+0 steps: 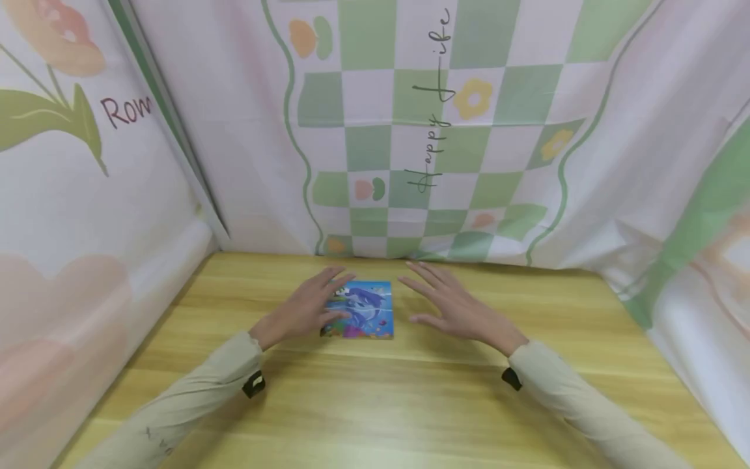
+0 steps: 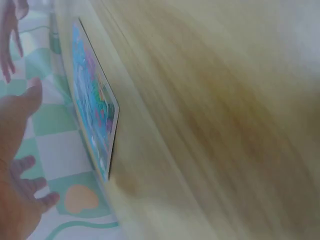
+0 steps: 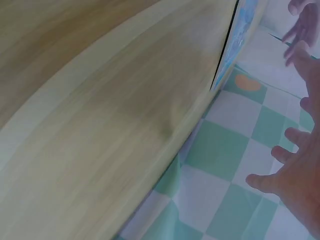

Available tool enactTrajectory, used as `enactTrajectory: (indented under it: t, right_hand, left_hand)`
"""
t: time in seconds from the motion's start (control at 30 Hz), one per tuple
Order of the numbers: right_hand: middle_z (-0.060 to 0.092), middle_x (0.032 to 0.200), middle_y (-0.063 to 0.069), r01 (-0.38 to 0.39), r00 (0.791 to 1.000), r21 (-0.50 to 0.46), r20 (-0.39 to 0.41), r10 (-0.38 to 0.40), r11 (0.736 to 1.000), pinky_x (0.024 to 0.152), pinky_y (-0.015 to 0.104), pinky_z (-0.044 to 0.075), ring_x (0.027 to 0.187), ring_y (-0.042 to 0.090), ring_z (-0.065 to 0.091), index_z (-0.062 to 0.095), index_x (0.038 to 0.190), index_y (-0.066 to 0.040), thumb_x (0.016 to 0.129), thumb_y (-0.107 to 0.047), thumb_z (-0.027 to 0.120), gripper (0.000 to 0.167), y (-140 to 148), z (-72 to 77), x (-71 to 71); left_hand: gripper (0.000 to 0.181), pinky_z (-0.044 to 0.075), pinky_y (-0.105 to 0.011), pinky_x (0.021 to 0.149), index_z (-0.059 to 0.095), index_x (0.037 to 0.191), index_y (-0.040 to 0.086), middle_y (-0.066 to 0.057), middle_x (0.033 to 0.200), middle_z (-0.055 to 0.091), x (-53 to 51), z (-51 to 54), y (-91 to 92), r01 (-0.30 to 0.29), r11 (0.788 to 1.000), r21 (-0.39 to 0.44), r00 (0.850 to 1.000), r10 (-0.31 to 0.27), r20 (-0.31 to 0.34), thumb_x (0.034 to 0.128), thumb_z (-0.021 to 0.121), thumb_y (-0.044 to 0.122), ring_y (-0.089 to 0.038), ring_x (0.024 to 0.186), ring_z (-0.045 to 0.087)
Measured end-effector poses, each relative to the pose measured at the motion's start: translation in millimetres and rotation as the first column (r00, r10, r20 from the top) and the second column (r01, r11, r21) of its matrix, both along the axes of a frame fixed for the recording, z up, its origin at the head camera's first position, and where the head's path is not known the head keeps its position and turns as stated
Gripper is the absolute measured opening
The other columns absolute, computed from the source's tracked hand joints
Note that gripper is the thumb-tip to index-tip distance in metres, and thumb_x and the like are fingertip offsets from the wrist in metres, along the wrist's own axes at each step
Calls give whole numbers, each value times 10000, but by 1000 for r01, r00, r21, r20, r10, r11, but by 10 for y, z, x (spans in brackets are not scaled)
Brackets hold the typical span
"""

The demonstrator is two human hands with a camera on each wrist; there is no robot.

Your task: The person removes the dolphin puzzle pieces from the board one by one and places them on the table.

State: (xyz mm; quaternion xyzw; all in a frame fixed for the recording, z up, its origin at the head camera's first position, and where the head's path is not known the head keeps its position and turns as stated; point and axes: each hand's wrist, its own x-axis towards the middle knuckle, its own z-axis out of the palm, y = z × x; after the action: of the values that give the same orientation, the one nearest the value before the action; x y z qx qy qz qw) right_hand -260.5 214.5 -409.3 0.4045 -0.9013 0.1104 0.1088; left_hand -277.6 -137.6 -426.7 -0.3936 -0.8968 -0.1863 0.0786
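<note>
A flat square picture board (image 1: 366,309) with a dolphin in a blue sea scene lies on the wooden table. The left hand (image 1: 305,307) hovers over its left side, fingers spread and hiding part of that edge. To the board's right, apart from it, the right hand (image 1: 459,306) is held with fingers spread and holds nothing. In the left wrist view the board (image 2: 92,100) lies beside the left hand (image 2: 17,165), with a gap between them. The right wrist view shows the right hand (image 3: 295,165) with fingers apart and a strip of the board (image 3: 235,42).
The wooden table (image 1: 375,404) meets a checkered green and white curtain (image 1: 369,146) at its back edge. A white printed curtain (image 1: 88,215) hangs along the left side and another cloth (image 1: 662,228) along the right. Each sleeve has a small black object at the wrist.
</note>
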Motion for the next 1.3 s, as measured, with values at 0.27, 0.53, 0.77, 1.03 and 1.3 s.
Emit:
enactTrajectory:
  t: [0.27,0.53,0.77,1.03,1.3]
  right_hand:
    - [374,1657,195,-32,995,-40,91,36,999,1255,684,297,1520,422,349,423,1593,-95,993,-355,728,722,-266,0,-69]
    - [428,1596,191,-20,972,-70,231,36,997,1265,614,338,1486,390,389,449,1564,-52,1004,-291,726,669,-537,-98,-202]
    - [447,1531,209,15,920,-112,391,30,994,1226,525,438,1413,370,465,407,1563,3,976,-249,764,733,-767,-172,-313]
    - [459,1483,215,85,851,-101,525,-19,991,1193,532,466,1359,362,494,353,1591,-11,918,-297,831,873,-993,-225,-393]
    - [489,1365,153,143,838,-94,541,-70,985,1100,487,536,1231,303,541,418,1557,-69,889,-302,856,832,-1217,-187,-477]
  left_hand:
    - [1038,395,-616,1229,301,1620,13,-243,1629,383,5,-82,-7,-246,962,122,945,210,250,846,867,411,-444,1452,434]
    - [783,574,-573,1070,339,1557,-69,-368,1504,460,23,-17,-5,-499,816,292,740,226,634,992,742,294,-500,1313,557]
    - [679,681,-406,874,347,1531,-131,-370,1402,566,-51,49,-15,-637,717,283,514,121,850,1072,617,290,-445,1225,651]
    - [652,629,-203,773,334,1550,-108,-296,1456,570,-202,29,-116,-764,607,218,207,-89,974,1093,571,293,-209,1002,728]
    - [360,526,-109,616,600,1359,-85,27,782,716,-265,18,-91,-763,609,216,225,-62,972,1049,618,98,-15,625,606]
